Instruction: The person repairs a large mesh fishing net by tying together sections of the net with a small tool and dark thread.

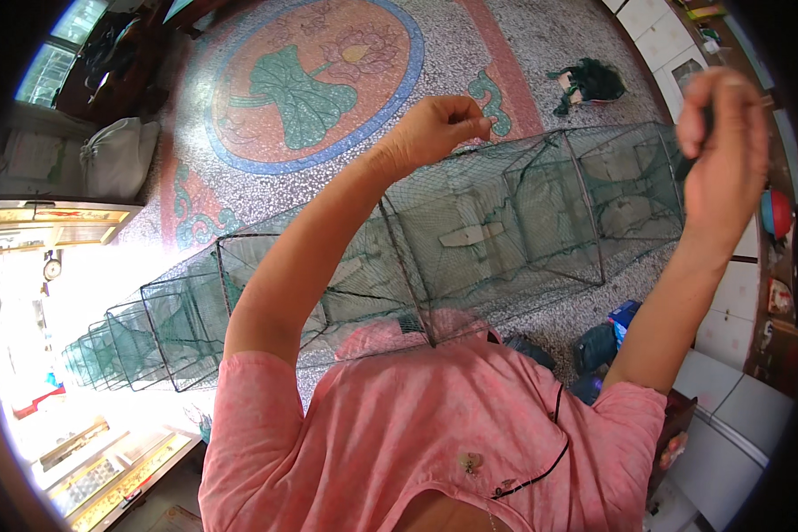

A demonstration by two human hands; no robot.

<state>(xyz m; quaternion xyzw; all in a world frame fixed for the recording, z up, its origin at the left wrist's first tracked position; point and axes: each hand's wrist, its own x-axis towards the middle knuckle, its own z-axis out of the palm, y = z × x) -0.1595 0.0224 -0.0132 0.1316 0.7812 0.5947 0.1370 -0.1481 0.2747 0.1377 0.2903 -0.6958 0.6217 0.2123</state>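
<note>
A long green mesh fish trap [496, 213] on dark rectangular frames stretches across in front of my body, from the bright doorway at the left to my right hand. My left hand [439, 129] is closed in a pinch at its far upper edge; whatever lies between thumb and fingers is too small to make out. Raised beside the trap's right end, my right hand [725, 155] has its fingers curled and slightly blurred. Something dark shows between the fingers, its kind unclear. Pale flat pieces [472, 235] show through the netting.
A dark green bundle [590, 84] lies on the patterned floor at the far right. Large bluish bottles [596, 346] stand near my right elbow. White tiled cabinets [727, 301] line the right side; a pale sack [122, 158] rests at the left.
</note>
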